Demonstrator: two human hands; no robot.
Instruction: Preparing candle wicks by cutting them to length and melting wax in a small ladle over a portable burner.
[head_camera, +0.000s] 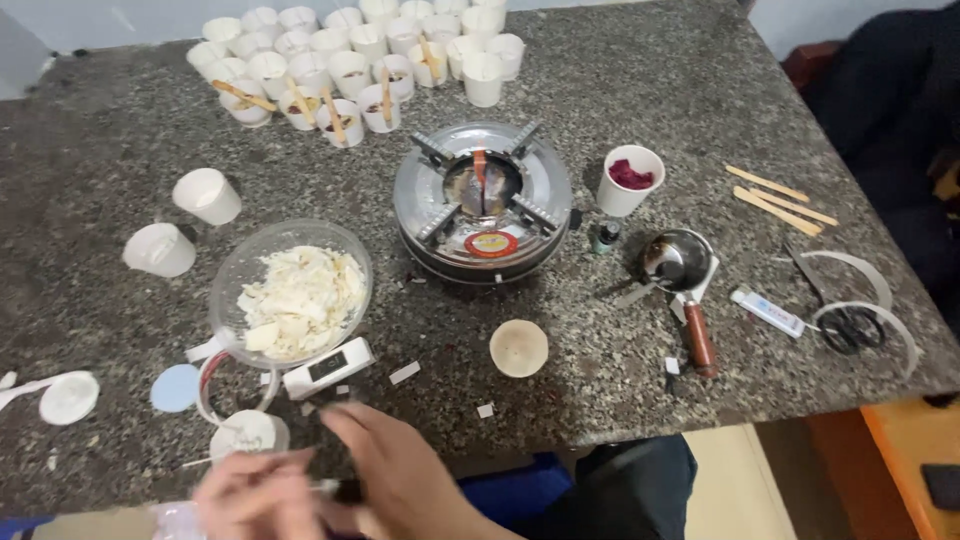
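At the near edge of the speckled granite worktop, the blurred left hand and right hand meet over a thin dark stick-like thing; whether either hand grips it I cannot tell. Just beyond sit a small white paper cup, a white rectangular scale and a clear round bowl of pale waxy flakes. Farther out stands a round metal burner.

Bare granite left of stove, bowl (flakes inside) blocking near edge
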